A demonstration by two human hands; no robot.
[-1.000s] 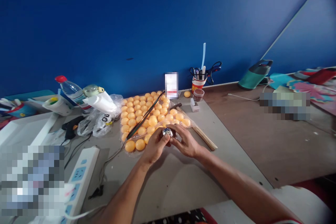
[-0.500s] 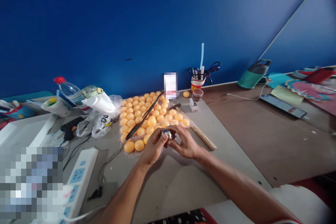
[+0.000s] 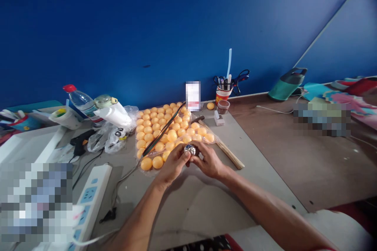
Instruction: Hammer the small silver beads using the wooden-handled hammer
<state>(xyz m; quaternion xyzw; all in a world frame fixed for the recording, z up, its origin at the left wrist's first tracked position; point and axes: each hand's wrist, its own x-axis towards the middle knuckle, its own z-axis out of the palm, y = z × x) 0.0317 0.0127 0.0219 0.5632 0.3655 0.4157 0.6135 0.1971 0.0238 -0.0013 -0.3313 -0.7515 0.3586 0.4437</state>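
A small cluster of shiny silver balls sits between my two hands, above the near edge of a sheet of orange balls. My left hand grips it from the left, thumb on its near side. From the other side, the curled fingers of my right hand close on the same cluster. Its underside is hidden by my fingers. Just beyond lie the orange balls, in rows under clear plastic, with a dark strap across them. A bundle of thin wooden sticks lies right of my right hand.
A white power strip and a black glue gun lie to the left, near crumpled plastic bags and a red-capped bottle. Toward the wall stand a cup of pens, a small white box and a teal container.
The silver cluster has turned slightly between my fingers, showing more of its balls. Both hands keep hold of it. The whole view has shifted a little.
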